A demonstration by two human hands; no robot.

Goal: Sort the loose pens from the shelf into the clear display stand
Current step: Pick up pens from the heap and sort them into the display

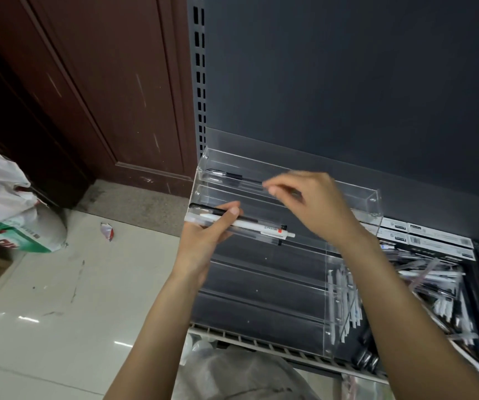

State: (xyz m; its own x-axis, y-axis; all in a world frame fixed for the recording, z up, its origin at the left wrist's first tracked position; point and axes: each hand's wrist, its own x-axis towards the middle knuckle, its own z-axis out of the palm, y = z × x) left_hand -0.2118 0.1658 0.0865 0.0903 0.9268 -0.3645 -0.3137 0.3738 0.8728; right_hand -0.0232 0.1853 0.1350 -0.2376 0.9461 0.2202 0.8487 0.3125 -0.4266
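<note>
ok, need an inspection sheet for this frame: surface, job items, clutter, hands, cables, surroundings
Surface: dark metal shelf, slotted front rail, dark back panel behind.
Job's things: clear display stand with stepped tiers; one black pen lies in the top tier; lower tiers look bare. Pile of loose pens on the shelf right of the stand.
Clutter: white boxes behind the pile; scrap of wrapper on the floor.
Grippers: left hand holds a bundle of pens, white and black, over the stand; right hand is blurred, fingertips pinched near the top tier.
Cables: nothing seen.
Surroundings: brown wooden door, tiled floor, white plastic bag at left.
</note>
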